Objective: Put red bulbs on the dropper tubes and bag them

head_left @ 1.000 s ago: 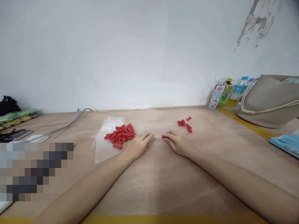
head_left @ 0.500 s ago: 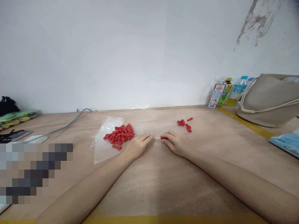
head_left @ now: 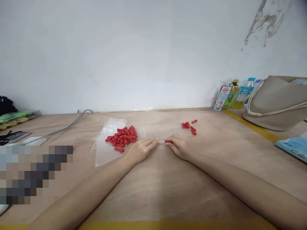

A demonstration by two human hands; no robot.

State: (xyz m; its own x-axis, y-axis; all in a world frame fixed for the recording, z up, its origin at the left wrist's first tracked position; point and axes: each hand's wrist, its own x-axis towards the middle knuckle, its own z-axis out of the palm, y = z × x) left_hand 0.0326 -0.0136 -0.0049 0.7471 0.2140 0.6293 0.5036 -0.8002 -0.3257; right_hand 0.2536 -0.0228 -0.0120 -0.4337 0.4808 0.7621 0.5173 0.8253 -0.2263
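Between my hands lies a thin clear dropper tube, level and close to the table. My left hand pinches its left part. The fingers of my right hand are closed on a red rubber dropper bulb at the tube's right end; how far the tube sits in it is hidden. Just behind my hands is a row of clear dropper tubes, side by side. At its right end some tubes bear red bulbs. A pile of loose red bulbs rests on plastic bags left of my left hand.
The clear plastic bags lie flat at left. A grey cable runs along the back left. At right stand a carton, bottles and a beige bag, near a blue packet. A white wall closes the back.
A little more of the tube and red bulb shows between my hands. My hands have hardly moved; the view has shifted slightly.
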